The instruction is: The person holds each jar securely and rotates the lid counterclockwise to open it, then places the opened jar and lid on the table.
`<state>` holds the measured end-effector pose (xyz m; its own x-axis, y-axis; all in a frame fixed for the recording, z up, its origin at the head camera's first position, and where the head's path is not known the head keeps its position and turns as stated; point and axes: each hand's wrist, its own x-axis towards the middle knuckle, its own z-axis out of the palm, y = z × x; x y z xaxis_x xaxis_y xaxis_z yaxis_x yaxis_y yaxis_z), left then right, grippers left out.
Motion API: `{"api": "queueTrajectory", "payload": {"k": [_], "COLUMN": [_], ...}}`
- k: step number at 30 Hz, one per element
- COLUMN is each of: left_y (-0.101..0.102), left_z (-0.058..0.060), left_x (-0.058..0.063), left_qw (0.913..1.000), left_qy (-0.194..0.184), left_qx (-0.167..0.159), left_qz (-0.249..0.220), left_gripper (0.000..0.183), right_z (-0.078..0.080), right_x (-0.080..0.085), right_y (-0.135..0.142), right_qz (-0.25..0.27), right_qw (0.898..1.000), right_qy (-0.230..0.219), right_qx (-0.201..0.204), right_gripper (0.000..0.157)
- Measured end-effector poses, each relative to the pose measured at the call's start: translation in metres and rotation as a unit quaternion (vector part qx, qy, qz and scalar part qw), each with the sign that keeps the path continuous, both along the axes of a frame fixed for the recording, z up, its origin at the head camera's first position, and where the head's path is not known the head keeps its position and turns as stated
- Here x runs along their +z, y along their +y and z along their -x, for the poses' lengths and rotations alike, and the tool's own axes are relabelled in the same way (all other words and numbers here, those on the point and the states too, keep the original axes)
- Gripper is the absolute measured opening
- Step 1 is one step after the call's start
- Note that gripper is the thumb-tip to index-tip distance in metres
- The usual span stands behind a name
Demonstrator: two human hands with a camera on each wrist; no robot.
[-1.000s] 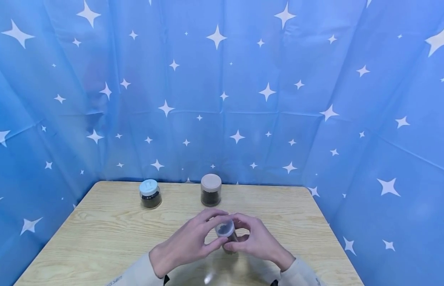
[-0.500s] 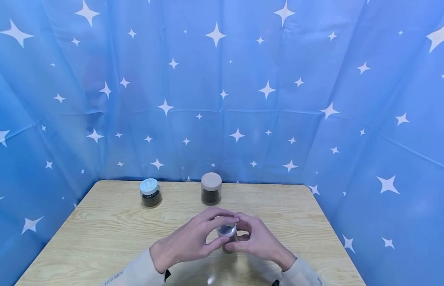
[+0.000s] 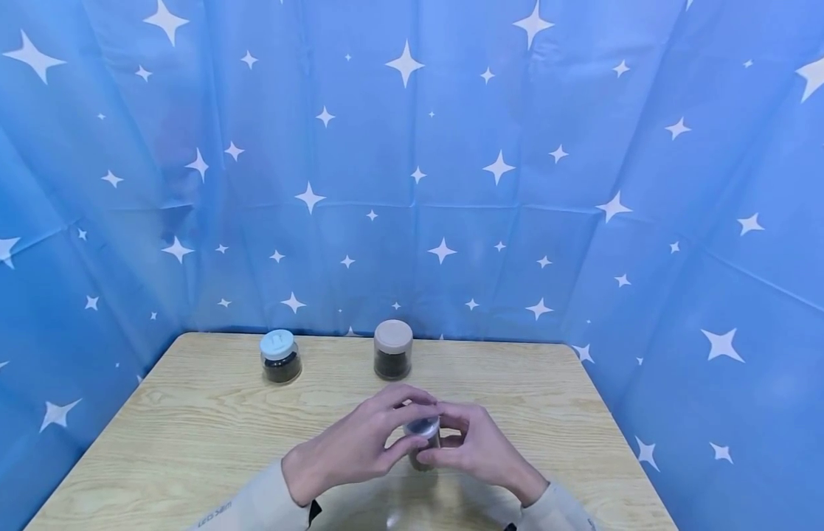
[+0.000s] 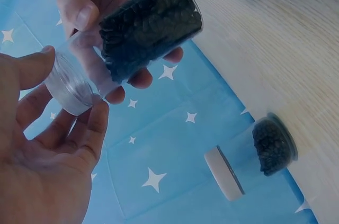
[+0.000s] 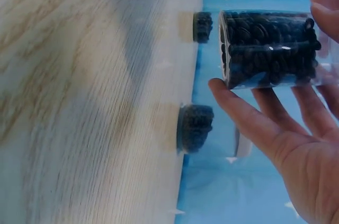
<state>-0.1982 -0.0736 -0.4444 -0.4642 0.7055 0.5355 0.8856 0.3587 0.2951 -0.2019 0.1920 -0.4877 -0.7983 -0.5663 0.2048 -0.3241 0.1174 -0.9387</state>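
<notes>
A clear jar (image 4: 151,28) with dark, bean-like pieces inside is between my hands, just above or on the tabletop; I cannot tell which. My left hand (image 3: 358,446) pinches its clear lid (image 4: 71,83) between thumb and fingers, from the left and over the top. From the right, my right hand (image 3: 478,450) holds the body of the jar, thumb in front and fingers behind. In the right wrist view, the fingers (image 5: 283,123) run along the underside of the jar. The lid sits on the jar's mouth, partly covered by the left fingers in the head view.
Toward the back of the wooden table (image 3: 206,435) stand two more jars with dark contents. One jar (image 3: 280,358) has a light blue lid, at the left. The other jar (image 3: 392,352) has a beige lid, behind my hands. A blue star-patterned curtain (image 3: 412,184) surrounds the table.
The held jar has tipped slightly more upright. Both hands keep their places around it, with only small finger shifts. The two back jars have not moved.
</notes>
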Motion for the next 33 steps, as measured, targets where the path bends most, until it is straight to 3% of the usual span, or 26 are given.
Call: {"api": "queueTrajectory", "payload": {"k": [9, 20, 27, 33], "left_y": [0.005, 0.011, 0.015, 0.016], "left_z": [-0.002, -0.003, -0.003, -0.005], "left_x": [0.001, 0.000, 0.000, 0.000], "left_qw": [0.9986, 0.9946, 0.9913, 0.9902], "left_qy": [-0.015, 0.018, 0.037, 0.032], "left_qx": [0.049, 0.096, 0.117, 0.126], "left_qz": [-0.015, -0.035, -0.048, -0.049], "left_gripper": [0.036, 0.042, 0.044, 0.045], "right_z": [-0.001, 0.000, 0.001, 0.000], "right_x": [-0.002, -0.002, -0.002, -0.002], "right_y": [-0.004, -0.009, -0.011, -0.012], "right_qz": [-0.002, -0.025, -0.033, -0.026], "right_qw": [1.000, 0.998, 0.996, 0.996], "right_qy": [-0.014, 0.000, 0.016, 0.015], "right_qx": [-0.025, -0.066, -0.086, -0.089], "right_gripper": [0.055, 0.064, 0.061, 0.055]}}
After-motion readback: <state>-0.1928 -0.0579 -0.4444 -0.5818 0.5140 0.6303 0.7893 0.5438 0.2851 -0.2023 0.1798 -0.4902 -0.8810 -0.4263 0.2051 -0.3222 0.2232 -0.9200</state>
